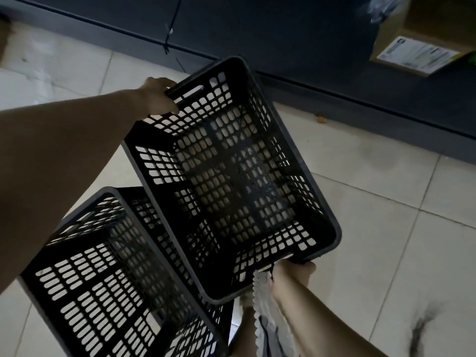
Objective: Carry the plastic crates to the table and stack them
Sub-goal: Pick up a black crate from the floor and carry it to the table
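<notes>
Black slotted crate (231,176) tilted above another crate (116,279).

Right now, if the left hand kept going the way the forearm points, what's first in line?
Likely the dark cabinet base. The left hand grips the held crate's far rim, pointing up-right across it; depth is unclear.

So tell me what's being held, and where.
The upper black crate: left hand on its far rim by the handle slot, right hand on its near rim.

Two black plastic crates: an upper crate (231,176) and a lower crate (116,279). One cardboard box (425,34). Two bare hands: left hand (157,97), right hand (291,275).
</notes>
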A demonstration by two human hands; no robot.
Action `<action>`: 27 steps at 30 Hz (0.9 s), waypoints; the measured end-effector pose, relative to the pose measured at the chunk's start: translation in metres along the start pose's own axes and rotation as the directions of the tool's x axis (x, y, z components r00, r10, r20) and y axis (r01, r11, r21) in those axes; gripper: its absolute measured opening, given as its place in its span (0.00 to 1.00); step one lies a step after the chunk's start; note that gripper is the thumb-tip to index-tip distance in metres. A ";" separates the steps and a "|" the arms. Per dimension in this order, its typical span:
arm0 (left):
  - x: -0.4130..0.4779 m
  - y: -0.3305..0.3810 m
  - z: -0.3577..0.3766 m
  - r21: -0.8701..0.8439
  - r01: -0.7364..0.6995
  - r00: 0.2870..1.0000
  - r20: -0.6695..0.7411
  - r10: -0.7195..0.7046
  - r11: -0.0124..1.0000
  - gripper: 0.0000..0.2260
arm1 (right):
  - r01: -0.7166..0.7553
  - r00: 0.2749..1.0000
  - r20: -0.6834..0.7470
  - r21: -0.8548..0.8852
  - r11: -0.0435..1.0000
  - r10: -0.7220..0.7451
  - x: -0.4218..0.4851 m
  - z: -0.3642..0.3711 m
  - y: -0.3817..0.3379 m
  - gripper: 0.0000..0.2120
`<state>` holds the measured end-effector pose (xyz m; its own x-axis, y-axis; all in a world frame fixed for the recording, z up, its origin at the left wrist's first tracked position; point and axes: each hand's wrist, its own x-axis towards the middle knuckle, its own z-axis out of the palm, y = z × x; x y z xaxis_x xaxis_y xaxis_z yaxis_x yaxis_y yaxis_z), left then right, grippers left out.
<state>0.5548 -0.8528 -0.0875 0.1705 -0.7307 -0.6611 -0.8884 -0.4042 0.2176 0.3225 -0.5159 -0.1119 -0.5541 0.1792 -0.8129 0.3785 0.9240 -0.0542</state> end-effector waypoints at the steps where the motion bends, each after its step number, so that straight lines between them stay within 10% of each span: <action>1: -0.005 0.000 0.000 -0.015 0.000 1.000 -0.012 0.000 1.000 0.32 | -0.001 1.000 0.004 0.012 1.000 0.001 0.001 -0.004 0.001 0.14; 13: -0.094 0.055 -0.013 -0.131 -0.197 0.926 -0.351 0.140 0.972 0.12 | 0.083 0.996 0.019 0.076 0.994 -0.085 0.045 -0.075 0.011 0.13; 27: -0.395 0.052 -0.133 -0.037 -0.255 0.842 -0.500 0.203 0.966 0.10 | 0.489 0.870 0.133 -0.113 0.865 -0.475 -0.113 -0.375 -0.061 0.17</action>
<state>0.4975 -0.6586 0.2805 0.1758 -0.9724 -0.1536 -0.8862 -0.2243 0.4054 0.0841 -0.4655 0.2010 -0.5627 -0.3277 -0.7589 -0.0273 0.9249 -0.3792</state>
